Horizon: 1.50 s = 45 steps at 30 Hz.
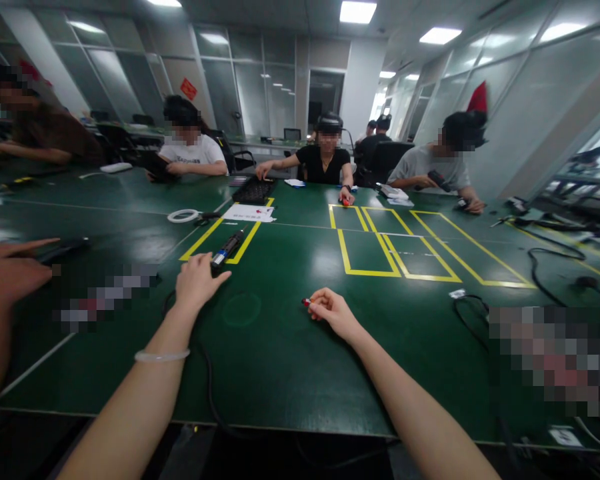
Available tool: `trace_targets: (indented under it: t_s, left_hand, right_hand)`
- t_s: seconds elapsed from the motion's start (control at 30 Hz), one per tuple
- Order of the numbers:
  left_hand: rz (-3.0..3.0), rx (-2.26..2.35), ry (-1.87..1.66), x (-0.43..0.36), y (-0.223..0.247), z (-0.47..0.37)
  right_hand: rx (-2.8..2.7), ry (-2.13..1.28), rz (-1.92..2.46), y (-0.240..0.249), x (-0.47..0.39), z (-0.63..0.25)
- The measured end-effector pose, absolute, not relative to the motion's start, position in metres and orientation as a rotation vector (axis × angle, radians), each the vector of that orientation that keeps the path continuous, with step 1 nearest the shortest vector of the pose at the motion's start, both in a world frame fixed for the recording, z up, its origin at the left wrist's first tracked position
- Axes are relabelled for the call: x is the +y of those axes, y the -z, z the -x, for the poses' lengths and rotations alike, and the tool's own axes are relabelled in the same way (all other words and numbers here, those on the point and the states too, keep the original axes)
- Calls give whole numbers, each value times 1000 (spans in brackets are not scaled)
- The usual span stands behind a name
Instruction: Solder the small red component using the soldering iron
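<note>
My left hand (197, 280) is at the rear end of a slim dark tool with a blue band (225, 249), which looks like an electric screwdriver. Its thumb stretches out to the side. The fingers reach the tool's end, but whether they touch it is hard to make out. That tool points away from me, over a yellow-taped rectangle (246, 248). Nearer the middle, my right hand (333, 312) pinches a small red-and-black piece (307, 303) just above the green tabletop (280, 373). Its exact kind is too small to tell.
White paper (250, 213) and a black tray (255, 191) lie beyond the tool. Several yellow-taped outlines (373, 272) mark the table's right half. A black cable (209, 380) runs beside my left forearm. Another person's hand (15, 270) is at far left; several people sit opposite.
</note>
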State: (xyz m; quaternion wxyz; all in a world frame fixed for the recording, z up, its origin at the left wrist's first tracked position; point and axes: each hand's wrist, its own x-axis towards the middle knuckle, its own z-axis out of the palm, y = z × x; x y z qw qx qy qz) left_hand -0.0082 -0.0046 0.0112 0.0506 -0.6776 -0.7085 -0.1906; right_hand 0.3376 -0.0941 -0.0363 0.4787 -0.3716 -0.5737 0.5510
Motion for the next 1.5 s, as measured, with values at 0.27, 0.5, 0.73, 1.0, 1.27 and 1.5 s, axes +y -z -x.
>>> trace_targets:
  t_s: [0.27, 0.5, 0.73, 1.0, 1.27, 1.5]
  left_hand:
    - [2136, -2549, 197, 17, 3, 66]
    - [2169, -2513, 130, 6, -7, 36]
    - [2351, -2308, 137, -12, -9, -8]
    - [2566, -2089, 194, -39, -10, -63]
    - [2764, -1882, 249, -65, -7, -112]
    - [2918, -1717, 288, -79, -7, -134]
  right_hand:
    - [-1417, -1353, 927, 35, -95, -338]
    - [-1432, -1345, 940, 31, -96, -337]
    - [-1512, -1215, 1008, 34, -95, -337]
    - [-1550, -1067, 1042, 35, -94, -335]
    - [-1846, -659, 1066, 25, -102, -332]
    - [-2034, -405, 1161, 26, -106, -329]
